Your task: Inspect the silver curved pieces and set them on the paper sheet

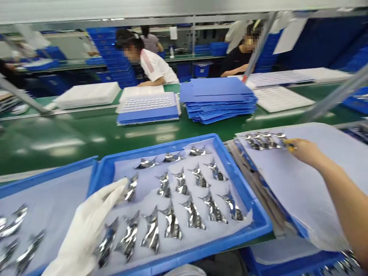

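The left hand (86,226), in a white glove, is open with its fingers together, the tips just beside one of the crinkled silver foil pieces (131,188). Fifteen of these, by my count, lie in three rows of three, five and seven on a pale sheet inside a bright blue plastic tray (247,199). A second blue tray (48,176) touches it on the left, with at least four more foil pieces (13,220) cut off by the frame.

The bare right hand (306,151) reaches over a pale lilac sheet (304,191), with something yellow at its fingertips (289,145). These meet the end of an overlapped row of foil pieces (263,141), too tangled to count. Whether it is grasping them, I cannot tell.

No writing is readable. Beyond the trays, an open strip of green bench (57,147) runs up to a stack of blue sheets (218,99). Two co-workers (155,67) (235,65) stand across it.
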The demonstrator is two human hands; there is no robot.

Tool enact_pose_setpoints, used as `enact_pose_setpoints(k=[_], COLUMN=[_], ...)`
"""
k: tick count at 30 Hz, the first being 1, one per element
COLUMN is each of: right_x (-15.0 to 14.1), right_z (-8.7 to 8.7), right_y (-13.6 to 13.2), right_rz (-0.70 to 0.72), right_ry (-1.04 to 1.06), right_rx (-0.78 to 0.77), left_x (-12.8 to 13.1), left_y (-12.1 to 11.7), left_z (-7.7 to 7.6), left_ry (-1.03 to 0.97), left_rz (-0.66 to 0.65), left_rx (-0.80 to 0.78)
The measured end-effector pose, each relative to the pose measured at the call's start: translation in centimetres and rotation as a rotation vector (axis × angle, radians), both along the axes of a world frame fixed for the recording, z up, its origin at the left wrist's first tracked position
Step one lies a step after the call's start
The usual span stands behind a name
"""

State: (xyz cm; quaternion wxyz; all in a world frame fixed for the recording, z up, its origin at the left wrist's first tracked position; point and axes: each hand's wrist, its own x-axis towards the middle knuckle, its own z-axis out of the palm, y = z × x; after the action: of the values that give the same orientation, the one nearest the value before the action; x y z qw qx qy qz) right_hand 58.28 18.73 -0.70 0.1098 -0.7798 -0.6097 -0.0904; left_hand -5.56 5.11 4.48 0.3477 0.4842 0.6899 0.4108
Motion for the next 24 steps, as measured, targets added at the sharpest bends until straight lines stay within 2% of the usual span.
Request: enact_pose_setpoints(k=[2, 4, 5, 8, 10, 12, 15, 17, 19, 22, 24], right_x=[0.7, 1.2, 1.3, -0.2, -3.0, -7.1, -14.6, -19.4, -23.8, -30.0, -33.8], right_z=[-0.6, -0.9, -0.9, -0.1, 1.1, 2.4, 3.8, 3.7, 3.0, 1.4, 0.7], right_y=[0.7, 0.8, 0.5, -1.0, -2.4, -4.2, -7.8, -10.5, -13.0, -15.5, -16.2], right_rz=[-0.011, -0.009, 0.000, 0.072, 0.158, 0.262, 0.475, 0.561, 0.614, 0.645, 0.631], right_ry=[0.030, 0.040, 0.037, -0.001, -0.026, -0.018, 0.119, 0.312, 0.569, 1.000, 1.284], right_rx=[-0.049, -0.077, -0.076, -0.001, 0.072, 0.112, 0.154, 0.149, 0.095, -0.079, -0.151], left_x=[-1.4, -2.0, -1.9, -0.2, 1.6, 3.4, 4.8, 5.0, 4.7, 4.2, 4.2], left_y=[1.1, 2.8, 3.7, 6.2, 7.5, 8.5, 9.5, 9.5, 8.6, 5.8, 3.3], left_z=[0.4, 0.0, -0.5, -3.2, -5.4, -7.4, -9.0, -8.5, -6.9, -3.5, -2.0], left_ry=[0.113, 0.241, 0.312, 0.371, 0.396, 0.431, 0.467, 0.451, 0.399, 0.272, 0.120], left_rz=[-0.034, -0.111, -0.215, -0.390, -0.480, -0.534, -0.537, -0.507, -0.457, -0.404, -0.387], left_rx=[-0.018, -0.021, -0.028, -0.013, -0.018, -0.032, -0.043, -0.022, 0.018, 0.085, 0.123])
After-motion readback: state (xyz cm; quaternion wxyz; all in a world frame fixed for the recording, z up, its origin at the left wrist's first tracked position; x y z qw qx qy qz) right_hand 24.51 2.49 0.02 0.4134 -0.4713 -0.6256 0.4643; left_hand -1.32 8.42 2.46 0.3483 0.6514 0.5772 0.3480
